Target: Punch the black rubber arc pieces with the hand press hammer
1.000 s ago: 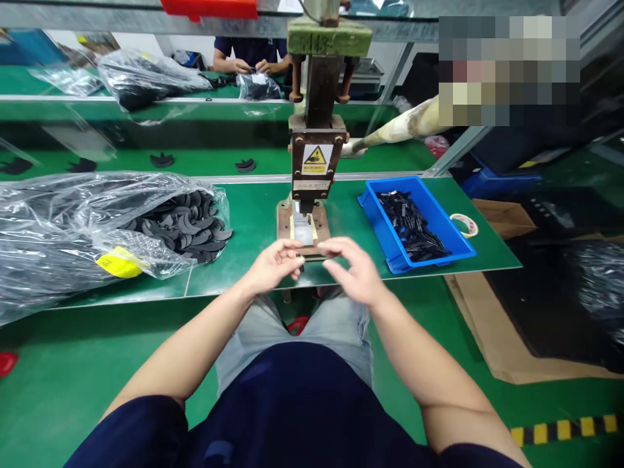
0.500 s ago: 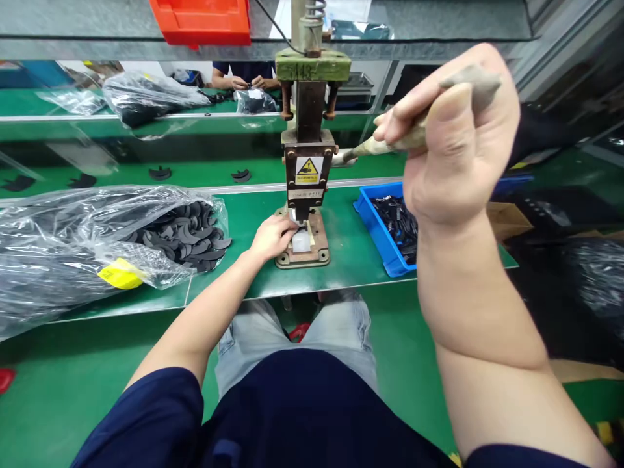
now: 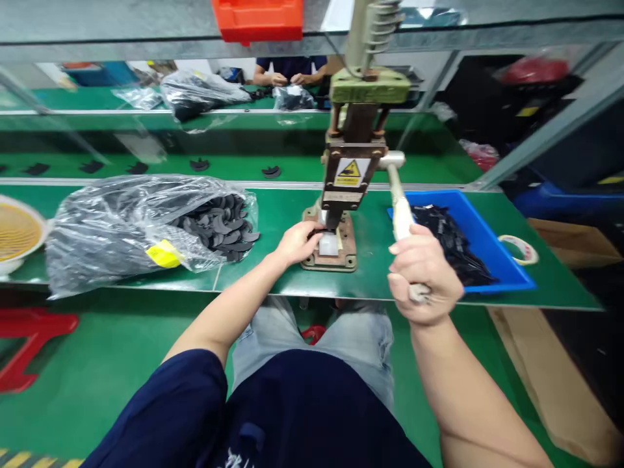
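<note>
A hand press [image 3: 351,170] with a yellow warning label stands on the green bench. My right hand [image 3: 423,273] is wrapped round its pale lever handle [image 3: 401,211], which is swung down towards me. My left hand [image 3: 298,242] rests at the press base [image 3: 347,250], fingertips pinched on a small dark piece I cannot make out, beside a white block under the ram. A clear plastic bag [image 3: 131,224] of black crescent-shaped parts lies to the left of the press.
A blue bin [image 3: 482,244] of black pieces sits right of the press, a tape roll [image 3: 520,249] beyond it. A yellow basket [image 3: 17,231] is at far left. Across the conveyor another person's hands [image 3: 287,79] work at bags.
My right hand has pulled the lever from up high down to bench level. The left hand stays at the press base. The view has shifted, so the press sits further right.
</note>
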Demonstrator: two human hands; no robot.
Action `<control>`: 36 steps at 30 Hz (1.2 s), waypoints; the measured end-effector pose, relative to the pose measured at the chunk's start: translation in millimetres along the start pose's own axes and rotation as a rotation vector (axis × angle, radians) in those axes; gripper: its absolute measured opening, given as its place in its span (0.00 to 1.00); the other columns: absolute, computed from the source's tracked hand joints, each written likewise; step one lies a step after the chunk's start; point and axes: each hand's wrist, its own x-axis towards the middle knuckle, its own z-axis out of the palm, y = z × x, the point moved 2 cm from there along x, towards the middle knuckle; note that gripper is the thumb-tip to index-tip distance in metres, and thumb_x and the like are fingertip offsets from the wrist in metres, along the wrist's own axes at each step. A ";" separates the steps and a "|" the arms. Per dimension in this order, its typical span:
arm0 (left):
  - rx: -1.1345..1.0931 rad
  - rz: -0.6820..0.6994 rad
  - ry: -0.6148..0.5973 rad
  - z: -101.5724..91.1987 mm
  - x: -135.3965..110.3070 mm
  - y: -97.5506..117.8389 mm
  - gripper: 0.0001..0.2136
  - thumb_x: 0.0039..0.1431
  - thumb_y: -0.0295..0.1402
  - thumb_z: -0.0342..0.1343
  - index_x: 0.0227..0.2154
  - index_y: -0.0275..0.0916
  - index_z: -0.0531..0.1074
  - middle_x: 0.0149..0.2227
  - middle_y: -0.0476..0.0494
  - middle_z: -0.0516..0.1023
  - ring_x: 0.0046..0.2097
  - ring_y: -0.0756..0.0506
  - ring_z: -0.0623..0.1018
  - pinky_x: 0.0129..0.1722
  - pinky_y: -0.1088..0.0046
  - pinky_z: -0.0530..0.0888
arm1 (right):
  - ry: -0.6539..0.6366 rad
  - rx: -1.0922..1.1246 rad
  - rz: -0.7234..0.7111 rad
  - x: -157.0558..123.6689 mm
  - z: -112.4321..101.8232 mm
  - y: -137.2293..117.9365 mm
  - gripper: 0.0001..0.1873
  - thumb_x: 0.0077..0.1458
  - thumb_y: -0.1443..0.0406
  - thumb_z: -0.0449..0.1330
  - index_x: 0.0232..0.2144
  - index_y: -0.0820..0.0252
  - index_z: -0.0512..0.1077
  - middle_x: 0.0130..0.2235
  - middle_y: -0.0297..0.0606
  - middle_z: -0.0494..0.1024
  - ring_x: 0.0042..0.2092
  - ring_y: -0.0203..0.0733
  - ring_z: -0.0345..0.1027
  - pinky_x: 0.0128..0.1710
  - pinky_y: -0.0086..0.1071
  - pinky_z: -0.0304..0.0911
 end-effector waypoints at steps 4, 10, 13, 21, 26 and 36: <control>0.019 0.028 0.037 -30.1 -20.6 -9.4 0.11 0.70 0.36 0.59 0.52 0.42 0.79 0.58 0.36 0.83 0.62 0.37 0.79 0.66 0.53 0.71 | 0.103 -0.001 -0.019 -4.9 4.6 10.8 0.10 0.48 0.64 0.67 0.22 0.48 0.68 0.24 0.26 0.76 0.34 0.46 0.77 0.60 0.61 0.72; 0.505 -0.221 -0.041 -121.3 -59.1 -58.6 0.14 0.68 0.39 0.59 0.52 0.41 0.80 0.57 0.32 0.82 0.63 0.30 0.74 0.66 0.47 0.65 | 0.169 0.018 -0.023 -5.4 9.7 16.0 0.11 0.47 0.62 0.67 0.21 0.49 0.68 0.22 0.27 0.75 0.33 0.45 0.76 0.57 0.62 0.73; 0.722 -0.388 -0.036 -167.9 -66.0 -81.0 0.19 0.68 0.41 0.58 0.57 0.41 0.78 0.61 0.31 0.78 0.66 0.27 0.70 0.65 0.46 0.65 | 0.193 0.024 -0.022 -5.9 11.1 15.3 0.12 0.48 0.62 0.68 0.20 0.50 0.68 0.22 0.28 0.74 0.32 0.44 0.76 0.56 0.61 0.73; 0.908 -0.681 -0.235 -218.1 -61.5 -112.0 0.35 0.65 0.59 0.55 0.64 0.36 0.74 0.63 0.24 0.78 0.66 0.22 0.72 0.64 0.43 0.68 | 0.185 0.059 0.006 -7.6 9.5 17.5 0.14 0.48 0.60 0.71 0.20 0.50 0.69 0.23 0.28 0.75 0.33 0.44 0.77 0.58 0.62 0.71; 0.824 -0.732 -0.230 -212.2 -57.4 -119.9 0.36 0.59 0.59 0.61 0.63 0.39 0.75 0.61 0.28 0.81 0.63 0.24 0.76 0.61 0.47 0.71 | 0.242 0.047 0.033 -7.7 11.3 18.4 0.15 0.48 0.57 0.70 0.17 0.48 0.68 0.21 0.29 0.74 0.30 0.46 0.76 0.55 0.63 0.72; 0.734 -0.684 -0.186 -197.1 -39.5 -125.9 0.24 0.66 0.51 0.57 0.56 0.43 0.80 0.59 0.33 0.83 0.61 0.27 0.78 0.60 0.48 0.73 | 0.221 0.022 -0.015 -4.9 13.3 15.4 0.12 0.48 0.62 0.67 0.20 0.49 0.67 0.21 0.28 0.74 0.32 0.45 0.76 0.56 0.62 0.73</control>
